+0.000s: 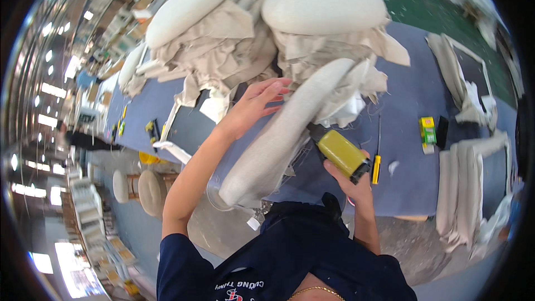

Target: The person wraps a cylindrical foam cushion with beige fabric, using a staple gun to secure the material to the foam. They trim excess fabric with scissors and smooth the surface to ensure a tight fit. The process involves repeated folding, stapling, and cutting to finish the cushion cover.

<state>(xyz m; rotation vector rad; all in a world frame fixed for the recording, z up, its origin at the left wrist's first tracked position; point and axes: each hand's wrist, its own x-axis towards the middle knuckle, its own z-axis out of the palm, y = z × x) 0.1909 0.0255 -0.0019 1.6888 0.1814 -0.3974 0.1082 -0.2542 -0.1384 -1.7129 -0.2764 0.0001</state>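
Note:
A padded seat cushion (290, 125) in pale cloth stands tilted on its edge before me, its loose cloth hanging toward the right. My left hand (256, 105) is beside its left face, with fingers apart and nothing in them; I cannot tell if the fingertips touch the cloth. In my right hand (356, 181) is a yellow-green staple gun (343, 153) with black ends. The gun's front end points at the cushion's underside, and the grip is mostly hidden behind its body and my fingers.
Padded cushions (326, 4) with ruffled cloth sit at the back of the blue-grey table (401, 184). To the right lie a yellow-handled screwdriver (377, 170), a small green-yellow box (428, 134) and folded cloth-covered pieces (460, 189). Another yellow-black tool (152, 132) lies left. Stools (151, 192) stand beyond.

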